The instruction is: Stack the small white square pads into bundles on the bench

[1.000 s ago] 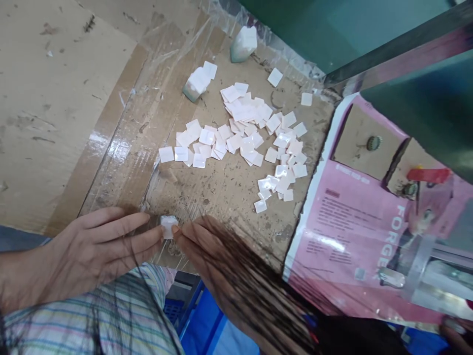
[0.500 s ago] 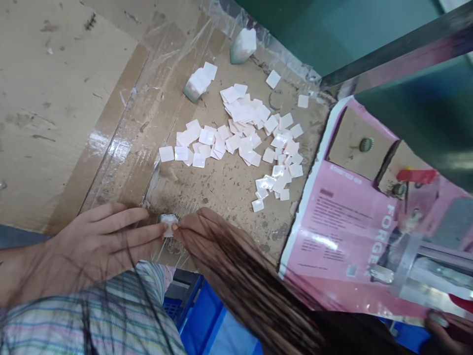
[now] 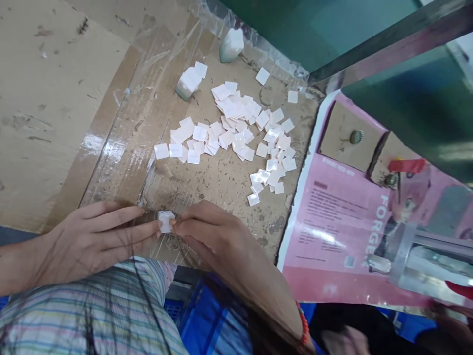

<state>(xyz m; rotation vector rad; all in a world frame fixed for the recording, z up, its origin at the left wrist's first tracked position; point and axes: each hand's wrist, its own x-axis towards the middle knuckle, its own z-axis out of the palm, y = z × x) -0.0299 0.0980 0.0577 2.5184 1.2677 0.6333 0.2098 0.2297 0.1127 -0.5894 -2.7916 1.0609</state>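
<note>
L hand & R hand | fingertips pinching white sq. stack | loose squares on taped cardboard

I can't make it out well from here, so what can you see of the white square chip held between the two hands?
The white square chip is a small tile with a glossy, pearly face, like polished shell, though its material can't be confirmed. It looks whole. It is held between the fingertips of the left hand and the right hand, low over plastic-wrapped cardboard; whether it touches that surface can't be told. It resembles the loose squares lying farther off.
</note>
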